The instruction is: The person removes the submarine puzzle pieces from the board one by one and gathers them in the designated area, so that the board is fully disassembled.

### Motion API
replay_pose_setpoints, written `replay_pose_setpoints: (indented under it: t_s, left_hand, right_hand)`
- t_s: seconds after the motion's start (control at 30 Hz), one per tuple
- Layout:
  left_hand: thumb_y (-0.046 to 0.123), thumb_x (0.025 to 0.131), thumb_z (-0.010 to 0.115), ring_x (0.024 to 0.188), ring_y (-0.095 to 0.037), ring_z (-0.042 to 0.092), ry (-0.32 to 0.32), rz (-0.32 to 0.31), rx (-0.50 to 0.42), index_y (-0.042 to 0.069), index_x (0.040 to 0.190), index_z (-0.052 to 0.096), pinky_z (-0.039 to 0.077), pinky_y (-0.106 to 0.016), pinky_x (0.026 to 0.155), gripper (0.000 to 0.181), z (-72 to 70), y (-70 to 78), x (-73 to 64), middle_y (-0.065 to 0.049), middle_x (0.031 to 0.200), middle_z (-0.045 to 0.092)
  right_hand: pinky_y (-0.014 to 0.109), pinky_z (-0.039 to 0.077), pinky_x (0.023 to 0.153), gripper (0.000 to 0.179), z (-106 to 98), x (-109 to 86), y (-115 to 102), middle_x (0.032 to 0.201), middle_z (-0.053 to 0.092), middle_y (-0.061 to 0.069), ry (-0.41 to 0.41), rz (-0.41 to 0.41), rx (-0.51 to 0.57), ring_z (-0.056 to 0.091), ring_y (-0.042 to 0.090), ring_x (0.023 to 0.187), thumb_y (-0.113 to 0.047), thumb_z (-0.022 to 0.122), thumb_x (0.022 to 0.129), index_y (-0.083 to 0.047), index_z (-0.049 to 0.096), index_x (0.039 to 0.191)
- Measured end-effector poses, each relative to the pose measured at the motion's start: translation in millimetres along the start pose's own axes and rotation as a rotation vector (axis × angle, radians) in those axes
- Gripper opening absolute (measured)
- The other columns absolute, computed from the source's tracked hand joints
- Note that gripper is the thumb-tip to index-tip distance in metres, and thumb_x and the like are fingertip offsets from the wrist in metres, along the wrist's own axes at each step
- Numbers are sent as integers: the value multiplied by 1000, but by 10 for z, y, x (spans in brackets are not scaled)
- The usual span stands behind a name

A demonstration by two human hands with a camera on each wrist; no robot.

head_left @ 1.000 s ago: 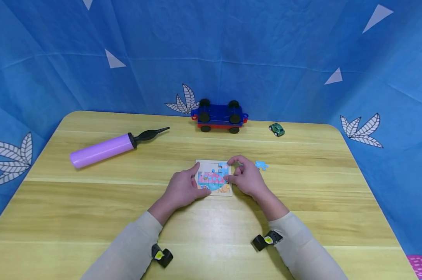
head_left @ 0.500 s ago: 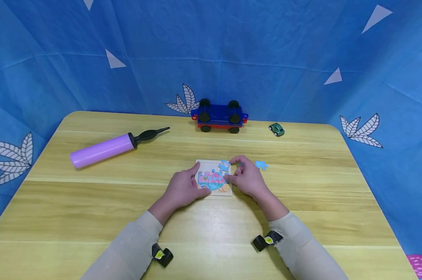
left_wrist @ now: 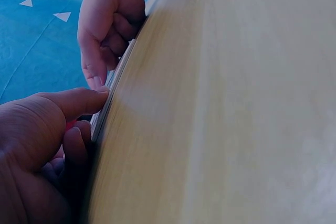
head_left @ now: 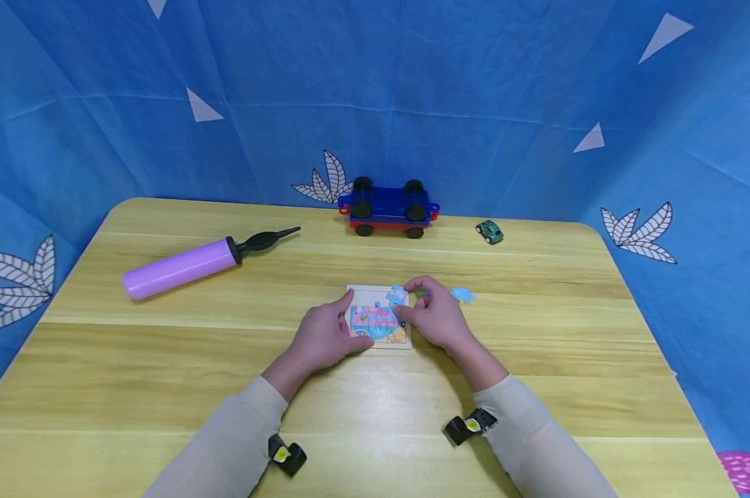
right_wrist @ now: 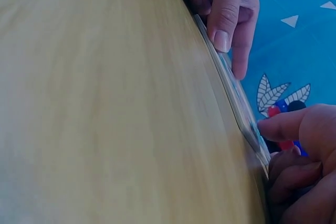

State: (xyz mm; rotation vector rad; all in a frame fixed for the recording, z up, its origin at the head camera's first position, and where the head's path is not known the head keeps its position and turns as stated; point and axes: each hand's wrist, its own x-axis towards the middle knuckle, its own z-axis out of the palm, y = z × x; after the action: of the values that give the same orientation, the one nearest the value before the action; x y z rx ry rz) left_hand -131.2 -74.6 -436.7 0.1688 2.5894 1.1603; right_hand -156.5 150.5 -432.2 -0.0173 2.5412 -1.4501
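A small wooden jigsaw puzzle board lies on the table, its lower part filled with pink and blue pieces. My left hand holds the board at its left side, thumb on the front edge and index finger at the upper left. At the board's upper right, a blue puzzle piece sits askew. My right hand has its index finger and thumb at this piece, the other fingers curled under. Right of that hand lies another blue puzzle piece. In the right wrist view, the right thumb meets the board's top.
Behind the board stands a blue and red toy wagon with black wheels. A small green toy car is at the back right, and a purple hand pump lies at the left. Blue cloth hangs behind the table.
The blue piece at the board's upper right has turned from straight to askew. My right thumb has shifted slightly left. The left hand keeps its place on the board.
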Motion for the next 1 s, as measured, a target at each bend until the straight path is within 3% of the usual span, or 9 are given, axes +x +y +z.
replay_pose_setpoints:
  t_s: [0.43,1.0]
  left_hand:
    - [39,75,88,53,-16,48,5,10,-4,3,154,35,37,-32,52,102,8,-20,7,-1,63,54]
    - [40,76,87,52,-16,47,-3,12,-7,3,155,34,35,-31,52,101,-6,-27,10,-1,62,53]
  right_hand:
    - [35,39,52,26,73,37,28,59,47,2,92,-34,-60,43,19,48,-16,77,87,-14,66,111]
    - [35,43,59,27,70,18,14,64,51,3,86,-28,-81,45,19,52,-16,75,90,-7,67,113]
